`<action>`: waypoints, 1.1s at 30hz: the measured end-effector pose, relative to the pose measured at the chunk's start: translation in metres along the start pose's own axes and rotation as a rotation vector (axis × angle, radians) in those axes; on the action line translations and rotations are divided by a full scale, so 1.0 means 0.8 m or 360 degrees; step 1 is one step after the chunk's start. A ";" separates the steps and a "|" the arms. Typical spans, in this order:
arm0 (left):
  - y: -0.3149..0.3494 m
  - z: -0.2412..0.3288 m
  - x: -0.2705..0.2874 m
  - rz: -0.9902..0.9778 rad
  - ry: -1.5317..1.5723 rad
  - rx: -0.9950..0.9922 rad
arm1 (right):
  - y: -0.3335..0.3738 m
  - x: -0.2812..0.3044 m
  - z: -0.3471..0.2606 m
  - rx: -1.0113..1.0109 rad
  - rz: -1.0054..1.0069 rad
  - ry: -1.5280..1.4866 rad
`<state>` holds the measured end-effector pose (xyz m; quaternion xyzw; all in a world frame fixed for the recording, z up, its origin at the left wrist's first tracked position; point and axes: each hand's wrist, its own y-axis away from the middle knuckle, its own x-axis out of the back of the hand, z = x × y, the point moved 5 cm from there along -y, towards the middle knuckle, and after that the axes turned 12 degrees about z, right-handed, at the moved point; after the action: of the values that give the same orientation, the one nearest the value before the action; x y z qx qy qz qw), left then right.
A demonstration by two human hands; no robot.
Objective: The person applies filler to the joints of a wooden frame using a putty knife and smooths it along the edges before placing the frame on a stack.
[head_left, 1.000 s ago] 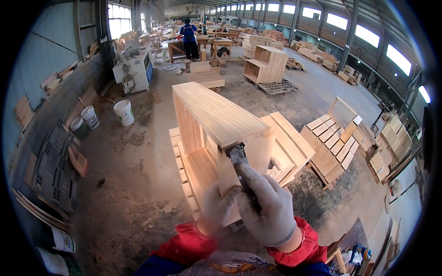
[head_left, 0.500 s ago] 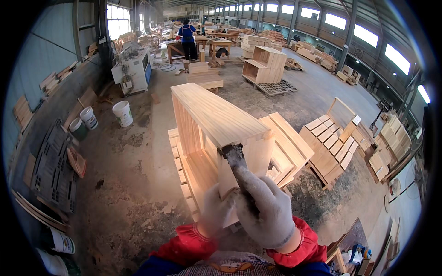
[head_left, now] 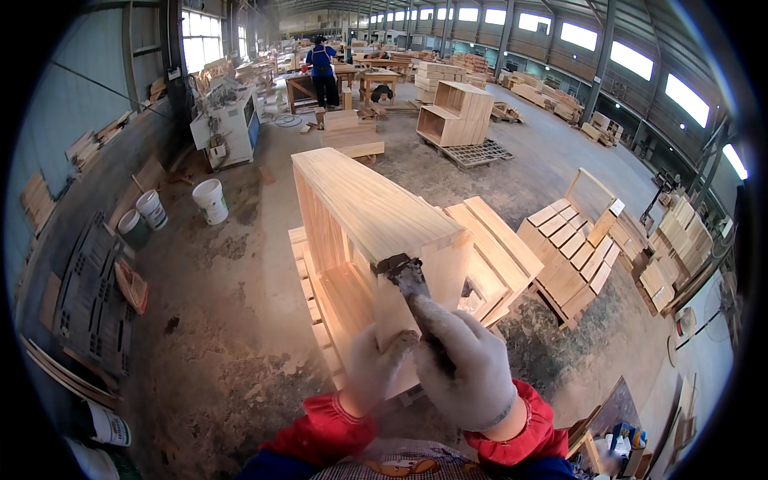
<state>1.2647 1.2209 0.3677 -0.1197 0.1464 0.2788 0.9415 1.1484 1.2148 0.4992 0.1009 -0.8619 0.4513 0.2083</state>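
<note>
- Right hand [head_left: 472, 376], gloved: index finger laid along a dark flat tool [head_left: 410, 280], other fingers curled round its handle.
- Left hand [head_left: 372, 372], gloved, blurred: thumb at the near end of the wooden box [head_left: 376, 196]; grip cannot be told.
- Tool tip: shifted slightly left and down; work stays at the same corner.
- Box: ahead of both hands, open side left.
- Wooden boards [head_left: 500, 248]: close at right, narrowing room.
- Floor [head_left: 232, 320]: extends left toward a white bucket [head_left: 210, 202].
</note>
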 end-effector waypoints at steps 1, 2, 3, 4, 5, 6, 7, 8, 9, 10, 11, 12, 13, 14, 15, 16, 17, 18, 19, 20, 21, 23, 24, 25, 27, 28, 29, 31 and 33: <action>0.000 0.003 0.000 0.0012 -0.0033 -0.0044 | -0.001 0.001 0.002 -0.0012 0.0060 -0.0013; 0.000 0.003 0.000 0.0034 -0.0036 -0.0022 | -0.002 0.000 0.005 -0.0025 0.0120 -0.0027; 0.001 0.002 0.000 0.0058 -0.0039 0.0000 | -0.003 0.000 0.007 -0.0037 0.0180 -0.0041; 0.000 0.002 -0.001 0.0074 -0.0037 0.0019 | -0.003 0.000 0.008 -0.0060 0.0148 -0.0032; 0.000 0.003 -0.001 0.0063 -0.0071 0.0040 | -0.003 0.000 0.008 -0.0083 0.0116 -0.0023; 0.000 0.003 0.000 0.0053 -0.0105 0.0061 | -0.002 0.000 0.009 -0.0105 0.0085 -0.0014; 0.001 0.003 0.003 0.0055 -0.0142 0.0083 | -0.001 0.001 0.009 -0.0106 0.0099 -0.0021; 0.001 0.004 0.003 0.0057 -0.0163 0.0085 | 0.000 0.001 0.009 -0.0108 0.0114 -0.0029; 0.000 0.005 0.004 0.0059 -0.0183 0.0087 | 0.000 0.001 0.010 -0.0109 0.0128 -0.0037; 0.001 0.006 0.003 0.0049 -0.0203 0.0090 | -0.001 0.001 0.010 -0.0083 0.0141 -0.0057; 0.001 0.005 0.002 0.0053 -0.0159 0.0082 | -0.005 0.000 0.011 -0.0058 0.0153 -0.0077; 0.002 0.003 0.001 0.0057 -0.0116 0.0075 | -0.008 -0.001 0.014 -0.0032 0.0165 -0.0098; 0.002 0.001 0.001 0.0063 -0.0073 0.0064 | -0.012 -0.002 0.018 -0.0012 0.0194 -0.0099; 0.001 0.000 0.001 0.0044 -0.0088 0.0065 | -0.015 -0.002 0.023 0.0009 0.0223 -0.0099; 0.001 -0.001 0.002 0.0025 -0.0102 0.0066 | -0.018 0.000 0.026 0.0030 0.0252 -0.0100; 0.000 -0.002 0.004 0.0010 -0.0117 0.0070 | -0.021 0.003 0.030 0.0028 0.0275 -0.0066; 0.000 0.000 0.003 0.0036 -0.0142 0.0073 | -0.023 0.008 0.034 0.0026 0.0299 -0.0030; 0.002 0.005 0.001 0.0060 -0.0166 0.0076 | -0.025 0.014 0.039 0.0025 0.0323 0.0006; 0.003 0.007 0.000 0.0083 -0.0190 0.0080 | -0.026 0.022 0.035 0.0148 0.0384 0.0018; 0.003 0.007 0.000 0.0058 -0.0201 0.0094 | -0.028 0.025 0.029 0.0199 0.0244 0.0053; 0.003 0.007 0.000 0.0032 -0.0211 0.0109 | -0.030 0.031 0.018 0.0249 0.0105 0.0091; 0.004 0.007 0.003 0.0022 -0.0203 0.0112 | -0.032 0.032 0.001 0.0390 -0.0162 0.0247; 0.005 0.006 0.004 0.0032 -0.0179 0.0102 | -0.032 0.030 -0.001 0.0410 -0.0227 0.0261; 0.005 0.006 0.002 0.0030 -0.0150 0.0090 | -0.033 0.029 -0.003 0.0428 -0.0287 0.0287; 0.005 0.005 -0.001 0.0021 -0.0072 0.0109 | -0.035 0.028 -0.008 0.0496 -0.0374 0.0337; 0.006 0.007 -0.002 0.0022 -0.0037 0.0116 | -0.037 0.029 -0.012 0.0547 -0.0402 0.0355; 0.007 0.006 0.000 0.0025 -0.0053 0.0102 | -0.039 0.030 -0.016 0.0599 -0.0429 0.0372; 0.005 0.001 0.003 0.0018 -0.0072 0.0085 | -0.043 0.030 -0.018 0.0642 -0.0511 0.0490; 0.002 -0.003 0.005 0.0048 -0.0150 0.0128 | -0.049 0.030 -0.017 0.0644 -0.0569 0.0612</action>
<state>1.2668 1.2235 0.3640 -0.0663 0.1148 0.2922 0.9471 1.1451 1.2039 0.5461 0.2028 -0.6684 0.5804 0.4187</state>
